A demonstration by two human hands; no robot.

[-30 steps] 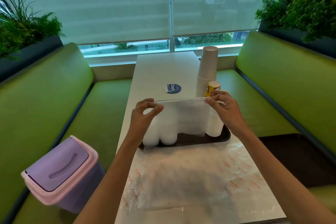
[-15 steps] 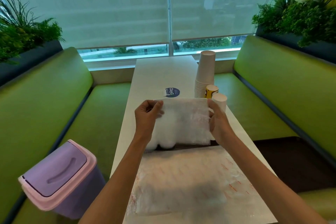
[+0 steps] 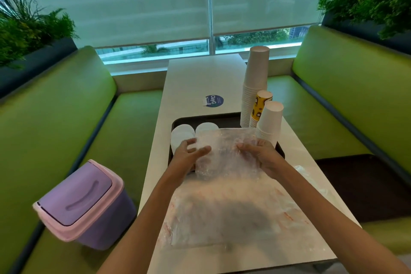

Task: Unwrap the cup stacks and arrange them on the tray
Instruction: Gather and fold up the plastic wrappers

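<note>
A crumpled clear plastic wrapper (image 3: 224, 149) hangs over the near half of the black tray (image 3: 213, 118). My left hand (image 3: 189, 155) holds its left edge and my right hand (image 3: 261, 157) grips its right side. On the tray's right end stand a tall white cup stack (image 3: 255, 82), a yellow patterned stack (image 3: 260, 104) and a shorter white stack (image 3: 270, 120). Low white cups (image 3: 183, 134) sit upside down at the tray's left end, partly behind my left hand. The wrapper hides the tray's near part.
A second clear wrapper with red print (image 3: 233, 207) lies flat on the white table (image 3: 200, 78) close to me. A round blue sticker (image 3: 214, 100) is beyond the tray. A purple swing-lid bin (image 3: 84, 204) sits on the left green bench (image 3: 55, 118).
Both hands lowered the wrapper from upright in front of the cups down toward the tray and drew it closer, crumpling it. The camera now looks more steeply down.
</note>
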